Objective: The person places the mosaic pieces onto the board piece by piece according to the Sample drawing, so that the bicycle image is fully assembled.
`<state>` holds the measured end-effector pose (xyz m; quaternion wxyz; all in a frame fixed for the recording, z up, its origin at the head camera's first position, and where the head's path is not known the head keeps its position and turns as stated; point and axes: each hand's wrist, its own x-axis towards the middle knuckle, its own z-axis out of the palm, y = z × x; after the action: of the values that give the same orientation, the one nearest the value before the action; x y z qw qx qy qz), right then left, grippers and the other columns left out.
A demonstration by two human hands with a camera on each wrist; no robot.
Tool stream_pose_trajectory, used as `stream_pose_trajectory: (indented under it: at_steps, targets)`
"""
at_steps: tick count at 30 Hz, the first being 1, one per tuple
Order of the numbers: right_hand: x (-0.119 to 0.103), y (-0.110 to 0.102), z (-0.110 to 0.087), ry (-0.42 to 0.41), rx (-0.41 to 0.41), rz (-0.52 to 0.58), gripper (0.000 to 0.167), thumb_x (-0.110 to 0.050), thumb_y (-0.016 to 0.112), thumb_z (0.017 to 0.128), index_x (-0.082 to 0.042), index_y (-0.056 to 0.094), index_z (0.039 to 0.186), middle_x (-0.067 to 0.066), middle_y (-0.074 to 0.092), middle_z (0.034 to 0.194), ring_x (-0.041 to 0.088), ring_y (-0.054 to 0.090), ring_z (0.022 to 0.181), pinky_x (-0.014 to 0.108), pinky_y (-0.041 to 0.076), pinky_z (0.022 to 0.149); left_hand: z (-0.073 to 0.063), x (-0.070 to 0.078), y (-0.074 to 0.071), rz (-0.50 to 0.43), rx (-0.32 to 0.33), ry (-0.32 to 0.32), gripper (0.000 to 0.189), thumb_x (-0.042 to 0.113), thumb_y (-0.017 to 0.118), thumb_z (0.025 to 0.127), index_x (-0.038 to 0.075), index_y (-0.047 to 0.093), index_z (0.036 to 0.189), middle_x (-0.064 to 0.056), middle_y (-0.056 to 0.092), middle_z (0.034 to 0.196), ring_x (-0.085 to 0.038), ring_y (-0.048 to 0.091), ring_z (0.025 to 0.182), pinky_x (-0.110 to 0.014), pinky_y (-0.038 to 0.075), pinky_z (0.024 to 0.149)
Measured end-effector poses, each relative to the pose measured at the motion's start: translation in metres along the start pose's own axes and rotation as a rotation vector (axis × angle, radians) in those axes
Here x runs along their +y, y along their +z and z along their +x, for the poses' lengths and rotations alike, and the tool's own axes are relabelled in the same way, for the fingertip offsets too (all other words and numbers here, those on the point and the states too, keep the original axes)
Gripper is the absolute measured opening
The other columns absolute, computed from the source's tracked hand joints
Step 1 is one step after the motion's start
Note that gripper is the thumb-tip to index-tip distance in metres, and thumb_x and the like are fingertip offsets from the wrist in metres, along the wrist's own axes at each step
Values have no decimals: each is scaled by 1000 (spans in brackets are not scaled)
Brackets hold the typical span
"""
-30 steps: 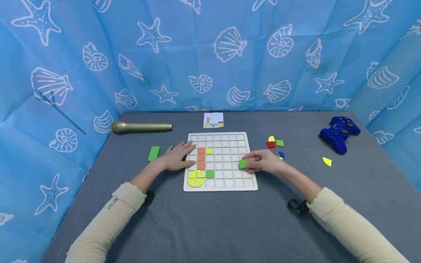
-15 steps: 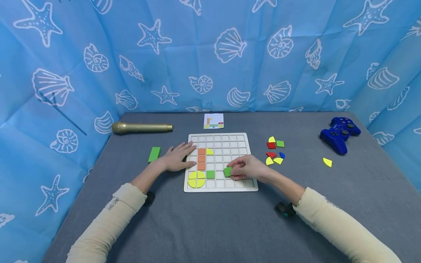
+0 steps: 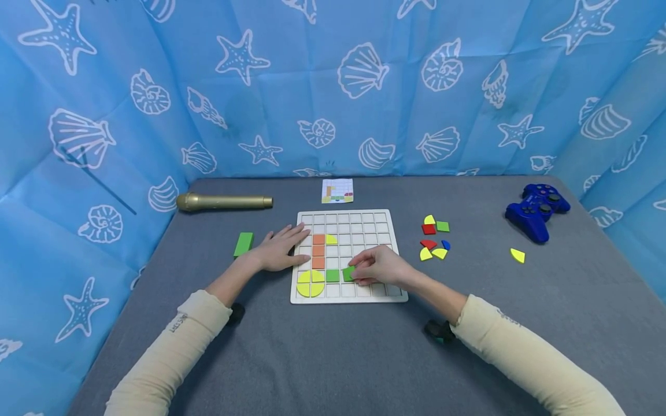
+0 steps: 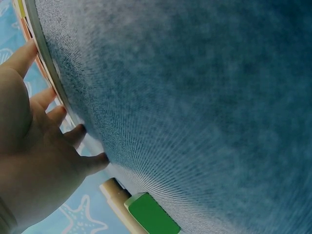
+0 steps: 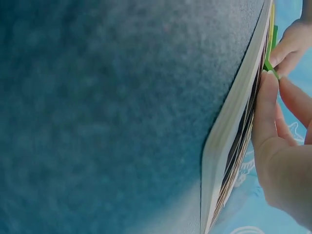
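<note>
A white grid board (image 3: 370, 218) lies on the grey table. My right hand (image 3: 382, 267) pinches a green square tile (image 3: 347, 274) over the board's lower rows, just right of another green square tile (image 3: 332, 276). In the right wrist view the pinched tile (image 5: 271, 69) looks tilted, between thumb and fingertips. My left hand (image 3: 276, 251) rests on the board's left edge, fingers spread. Three orange square tiles (image 3: 318, 251) form a column on the board, with a yellow quarter-circle tile (image 3: 331, 239) beside the top one. Below them, yellow quarter-circles (image 3: 303, 289) make a full disc.
Several loose tiles (image 3: 429, 229) lie right of the board, and one yellow quarter-circle (image 3: 517, 255) lies farther right. A small pattern card (image 3: 337, 190) is behind the board. Around the edges are a gold microphone (image 3: 224, 201), a green block (image 3: 243, 244) and a blue game controller (image 3: 537, 211).
My right hand has carried the green tile leftward and slightly toward me across the board, up beside the other green tile. The left hand stays where it was.
</note>
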<state>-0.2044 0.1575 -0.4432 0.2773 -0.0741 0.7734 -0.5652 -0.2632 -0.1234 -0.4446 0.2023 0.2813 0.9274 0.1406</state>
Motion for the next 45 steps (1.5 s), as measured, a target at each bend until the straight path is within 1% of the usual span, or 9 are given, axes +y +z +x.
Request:
stream_pose_trajectory:
  at_steps: [4, 5, 9, 11, 12, 19, 27, 35, 45]
  targets:
    - [0, 0, -1, -26, -4, -42, 23, -3, 70, 87, 7, 66, 107, 12, 65, 79, 17, 64, 67, 30, 56, 66, 1, 0, 0, 1, 1, 1, 72, 47, 48, 98, 14, 17, 154, -7, 8, 159, -33, 4, 143, -62, 3, 108]
    - [-3, 0, -3, -37, -7, -53, 23, -3, 69, 87, 8, 65, 107, 13, 65, 79, 17, 64, 66, 31, 56, 66, 1, 0, 1, 1, 2, 1, 72, 47, 48, 98, 14, 17, 154, -7, 8, 159, -33, 4, 143, -62, 3, 108]
    - [-3, -1, -3, -55, -3, -96, 22, -5, 68, 88, 6, 66, 107, 12, 65, 79, 19, 63, 67, 31, 55, 65, 1, -1, 1, 1, 4, 4, 72, 47, 48, 98, 14, 18, 154, -7, 8, 159, -33, 4, 143, -62, 3, 108]
    - [-3, -1, -2, -54, 0, -108, 21, -6, 67, 89, 5, 67, 107, 11, 66, 81, 20, 64, 68, 31, 55, 66, 1, -1, 1, 1, 4, 4, 72, 47, 48, 98, 14, 18, 154, -7, 8, 159, -33, 4, 143, -62, 3, 108]
    - [1, -2, 0, -50, 2, -109, 21, -9, 68, 90, 3, 68, 108, 9, 67, 81, 19, 64, 69, 30, 55, 66, 0, -1, 1, 1, 4, 4, 72, 47, 48, 98, 14, 18, 154, -7, 8, 159, -33, 4, 143, -62, 3, 108]
    - [1, -3, 3, -28, 2, -115, 23, -15, 66, 92, 0, 68, 110, 10, 68, 86, 21, 64, 72, 31, 55, 69, 1, -1, 0, 2, 1, 6, 72, 47, 48, 98, 14, 18, 154, -8, 8, 159, -34, 4, 143, -63, 3, 107]
    - [-3, -3, 2, -24, 51, -142, 23, -16, 64, 93, -2, 68, 111, 8, 66, 88, 19, 62, 74, 30, 54, 69, 1, 0, -2, 0, 0, 2, 73, 47, 49, 97, 13, 19, 154, -9, 9, 159, -35, 5, 143, -63, 4, 107]
    - [-5, -2, 2, -11, 56, -111, 23, -15, 63, 94, -2, 67, 113, 9, 65, 94, 21, 63, 79, 30, 54, 73, 0, 0, -2, -10, 0, 4, 72, 47, 49, 98, 14, 19, 154, -8, 9, 159, -34, 5, 143, -63, 4, 108]
    - [-5, -2, 3, 2, 53, -89, 24, -13, 62, 94, -1, 65, 114, 10, 64, 93, 21, 63, 80, 30, 54, 73, 0, 1, -2, -15, -1, 4, 72, 46, 49, 98, 13, 19, 154, -9, 10, 159, -35, 5, 143, -63, 3, 107]
